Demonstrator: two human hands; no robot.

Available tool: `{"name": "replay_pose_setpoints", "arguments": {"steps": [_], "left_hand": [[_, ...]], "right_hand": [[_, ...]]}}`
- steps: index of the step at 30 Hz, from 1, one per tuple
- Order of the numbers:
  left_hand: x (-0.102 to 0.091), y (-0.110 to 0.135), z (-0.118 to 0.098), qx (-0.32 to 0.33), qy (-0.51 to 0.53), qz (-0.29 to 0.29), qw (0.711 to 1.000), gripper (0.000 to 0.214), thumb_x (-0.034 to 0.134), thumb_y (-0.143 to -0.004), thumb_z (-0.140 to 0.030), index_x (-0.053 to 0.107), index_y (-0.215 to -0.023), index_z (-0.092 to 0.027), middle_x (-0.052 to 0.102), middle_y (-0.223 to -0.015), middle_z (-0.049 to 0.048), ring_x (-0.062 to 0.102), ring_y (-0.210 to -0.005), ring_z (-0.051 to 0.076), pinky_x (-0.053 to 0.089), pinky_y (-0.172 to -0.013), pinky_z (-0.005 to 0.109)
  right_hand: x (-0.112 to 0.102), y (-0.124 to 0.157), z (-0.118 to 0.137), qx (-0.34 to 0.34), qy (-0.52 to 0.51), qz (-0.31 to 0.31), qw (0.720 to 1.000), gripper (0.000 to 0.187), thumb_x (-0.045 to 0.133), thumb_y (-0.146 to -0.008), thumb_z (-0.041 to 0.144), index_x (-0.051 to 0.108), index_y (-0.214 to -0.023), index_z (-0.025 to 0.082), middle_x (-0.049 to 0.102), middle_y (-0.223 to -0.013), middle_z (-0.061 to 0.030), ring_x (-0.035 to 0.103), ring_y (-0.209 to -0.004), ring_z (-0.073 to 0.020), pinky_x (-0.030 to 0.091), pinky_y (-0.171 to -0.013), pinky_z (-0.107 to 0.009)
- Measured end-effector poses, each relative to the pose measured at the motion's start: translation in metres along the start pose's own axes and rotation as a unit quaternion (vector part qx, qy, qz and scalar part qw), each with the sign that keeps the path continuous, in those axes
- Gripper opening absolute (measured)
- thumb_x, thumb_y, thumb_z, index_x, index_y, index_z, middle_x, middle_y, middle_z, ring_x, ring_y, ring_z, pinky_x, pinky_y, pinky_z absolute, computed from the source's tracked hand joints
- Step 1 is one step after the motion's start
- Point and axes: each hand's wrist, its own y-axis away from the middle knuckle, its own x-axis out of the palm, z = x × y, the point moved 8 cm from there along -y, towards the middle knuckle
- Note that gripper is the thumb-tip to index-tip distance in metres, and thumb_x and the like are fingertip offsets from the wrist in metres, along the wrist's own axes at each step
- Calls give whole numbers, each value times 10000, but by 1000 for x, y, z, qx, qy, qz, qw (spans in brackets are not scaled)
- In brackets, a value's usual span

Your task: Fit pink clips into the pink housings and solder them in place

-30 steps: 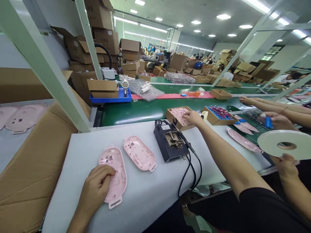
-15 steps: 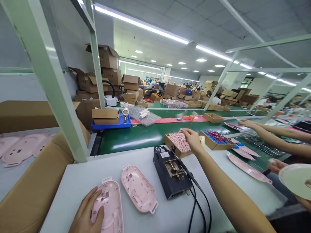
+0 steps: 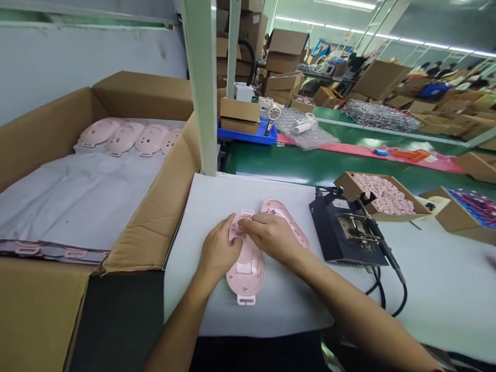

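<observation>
A pink plastic shell (image 3: 246, 281), an oval tray shape with a slotted tab at each end, lies open side up on the white work surface. My left hand (image 3: 220, 245) grips its left edge near the top, thumb reaching over the inside. Fingertips pinched together, my right hand (image 3: 271, 235) is at the shell's upper part; anything between them is too small or hidden to make out. A second pink shell (image 3: 292, 219) lies just beyond, partly covered by my right hand.
Right of the shells stands a black soldering unit (image 3: 343, 232) with a corded iron (image 3: 383, 243). Behind it is a cardboard box of small pink parts (image 3: 387, 194), then a box of coloured wires (image 3: 475, 206). A large carton (image 3: 145, 212) at left holds more shells. A green conveyor (image 3: 271, 163) runs behind.
My right hand has come from the box of small pink parts to the shell held by my left hand. The view has turned left and down, showing the large carton.
</observation>
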Motion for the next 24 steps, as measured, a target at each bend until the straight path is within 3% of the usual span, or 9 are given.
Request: {"name": "replay_pose_setpoints", "arguments": {"steps": [3, 7, 20, 24], "left_hand": [[0, 1, 0, 1, 5, 2, 1000, 595, 534, -819, -108, 569, -1413, -105, 630, -1415, 104, 601, -1304, 261, 481, -1141, 405], [0, 0, -1, -1, -2, 3, 1000, 526, 517, -855, -139, 608, -1373, -119, 664, -1367, 101, 633, -1253, 272, 504, -1100, 413], [-1, 0, -6, -12, -5, 18, 1000, 367, 498, -949, -258, 671, -1272, -226, 721, -1262, 38, 682, -1120, 264, 533, -959, 408], [0, -2, -7, -28, -3, 29, 999, 395, 527, -929, -254, 660, -1301, -242, 724, -1258, 14, 684, -1106, 256, 536, -947, 395]], "right_hand": [[12, 0, -3, -55, 70, 21, 996, 197, 543, -963, 96, 706, -931, 202, 627, -699, 9, 525, -623, -138, 249, -578, -319], [19, 9, 0, -103, 52, 56, 992, 195, 527, -995, 126, 707, -985, 203, 638, -738, 12, 536, -655, -132, 281, -617, -312], [21, 19, -22, -41, -35, 202, 978, 290, 484, -1043, 302, 713, -1219, 287, 744, -892, -29, 671, -780, -167, 400, -688, -286], [13, 13, -32, 54, -127, 172, 975, 299, 473, -1024, 244, 710, -1206, 262, 765, -1017, -31, 690, -872, -167, 442, -762, -272]]}}
